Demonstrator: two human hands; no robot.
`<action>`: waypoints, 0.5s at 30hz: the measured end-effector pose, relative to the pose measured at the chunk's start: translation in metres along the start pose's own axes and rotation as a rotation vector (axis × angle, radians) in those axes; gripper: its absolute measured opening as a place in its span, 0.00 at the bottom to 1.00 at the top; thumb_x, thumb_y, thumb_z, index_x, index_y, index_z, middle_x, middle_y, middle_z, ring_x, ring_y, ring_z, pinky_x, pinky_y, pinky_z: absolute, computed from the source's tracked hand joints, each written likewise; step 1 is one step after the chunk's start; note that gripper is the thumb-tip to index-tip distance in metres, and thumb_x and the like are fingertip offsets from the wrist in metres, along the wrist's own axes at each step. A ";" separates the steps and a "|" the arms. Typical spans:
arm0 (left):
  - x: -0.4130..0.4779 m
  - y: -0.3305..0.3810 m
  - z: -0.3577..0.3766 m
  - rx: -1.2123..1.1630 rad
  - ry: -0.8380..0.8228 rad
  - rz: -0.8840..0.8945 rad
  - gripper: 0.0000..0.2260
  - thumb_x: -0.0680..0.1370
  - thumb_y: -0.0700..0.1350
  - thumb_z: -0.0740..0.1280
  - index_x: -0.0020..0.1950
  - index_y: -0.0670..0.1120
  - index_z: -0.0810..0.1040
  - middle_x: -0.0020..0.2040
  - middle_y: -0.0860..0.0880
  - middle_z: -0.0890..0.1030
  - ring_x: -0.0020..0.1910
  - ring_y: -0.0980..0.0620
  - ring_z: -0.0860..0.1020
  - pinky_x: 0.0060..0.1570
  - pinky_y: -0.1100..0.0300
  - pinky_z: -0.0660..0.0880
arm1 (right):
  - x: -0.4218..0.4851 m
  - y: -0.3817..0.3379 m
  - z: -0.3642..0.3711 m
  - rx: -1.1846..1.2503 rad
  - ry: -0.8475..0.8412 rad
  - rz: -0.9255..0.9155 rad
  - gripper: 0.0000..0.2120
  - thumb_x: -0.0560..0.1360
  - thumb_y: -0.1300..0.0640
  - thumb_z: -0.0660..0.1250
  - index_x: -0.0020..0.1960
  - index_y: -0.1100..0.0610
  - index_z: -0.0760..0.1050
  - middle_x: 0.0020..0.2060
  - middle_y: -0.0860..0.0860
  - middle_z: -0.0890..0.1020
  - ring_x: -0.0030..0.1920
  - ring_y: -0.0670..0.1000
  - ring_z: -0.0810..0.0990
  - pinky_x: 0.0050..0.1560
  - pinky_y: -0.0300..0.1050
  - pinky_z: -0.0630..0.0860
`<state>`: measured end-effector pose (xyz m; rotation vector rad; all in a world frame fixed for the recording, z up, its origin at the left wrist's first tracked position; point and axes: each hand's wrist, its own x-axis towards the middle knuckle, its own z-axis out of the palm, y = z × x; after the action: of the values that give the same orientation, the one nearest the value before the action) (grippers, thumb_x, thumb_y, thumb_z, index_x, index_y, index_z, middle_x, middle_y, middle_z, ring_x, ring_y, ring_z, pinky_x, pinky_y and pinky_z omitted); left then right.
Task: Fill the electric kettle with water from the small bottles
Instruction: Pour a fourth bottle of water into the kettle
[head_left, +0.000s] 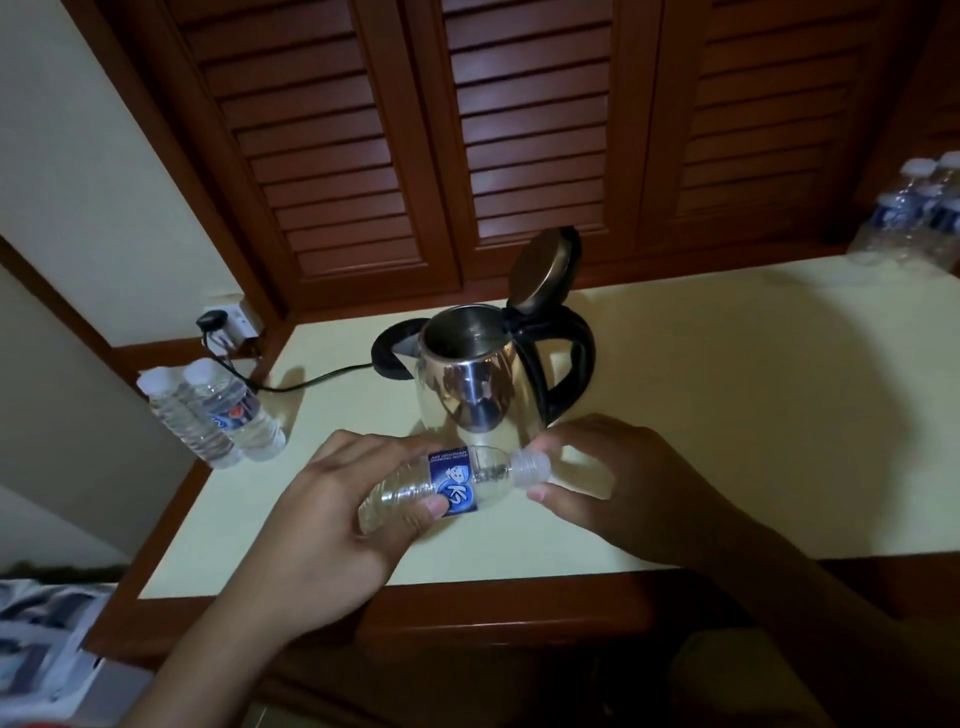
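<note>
A steel electric kettle (475, 387) with a black handle stands in the middle of the cream table (753, 415), its lid (543, 270) swung up and open. In front of it I hold a small clear water bottle (452, 483) with a blue label, lying almost sideways, neck pointing right. My left hand (332, 525) grips the bottle's body. My right hand (618, 483) pinches its white cap (531, 466) between thumb and fingers. Two more small bottles (218, 415) stand at the table's left edge.
The kettle's black base (387, 353) sits behind it, its cord (306, 382) running left to a wall socket (223, 325). Several small bottles (914, 213) stand at the far right. Louvred wooden doors (519, 130) back the table. Patterned cloth (41, 644) lies at the lower left.
</note>
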<state>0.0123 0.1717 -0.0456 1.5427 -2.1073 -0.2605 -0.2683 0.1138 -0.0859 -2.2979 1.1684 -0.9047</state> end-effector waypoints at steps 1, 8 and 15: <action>-0.001 0.000 -0.001 -0.007 -0.005 -0.011 0.21 0.77 0.66 0.65 0.68 0.63 0.77 0.60 0.73 0.76 0.60 0.65 0.74 0.53 0.72 0.69 | -0.002 -0.001 0.000 0.044 0.000 0.027 0.14 0.73 0.44 0.74 0.56 0.46 0.79 0.50 0.39 0.82 0.53 0.40 0.79 0.53 0.28 0.69; -0.001 0.007 0.003 -0.229 -0.058 -0.070 0.17 0.74 0.66 0.67 0.61 0.67 0.81 0.56 0.66 0.82 0.57 0.61 0.78 0.49 0.72 0.72 | -0.015 -0.014 -0.001 0.208 0.042 0.178 0.11 0.72 0.39 0.68 0.54 0.33 0.76 0.47 0.25 0.80 0.54 0.30 0.77 0.51 0.20 0.65; 0.002 0.018 0.010 -0.714 -0.157 -0.265 0.09 0.79 0.55 0.72 0.57 0.56 0.87 0.52 0.49 0.89 0.54 0.52 0.86 0.49 0.58 0.79 | -0.021 -0.029 -0.018 0.280 0.073 0.203 0.17 0.70 0.37 0.65 0.58 0.36 0.79 0.53 0.28 0.81 0.57 0.32 0.78 0.60 0.32 0.72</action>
<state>-0.0081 0.1746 -0.0453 1.3643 -1.6243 -1.1218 -0.2739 0.1466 -0.0634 -1.9032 1.1954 -1.0113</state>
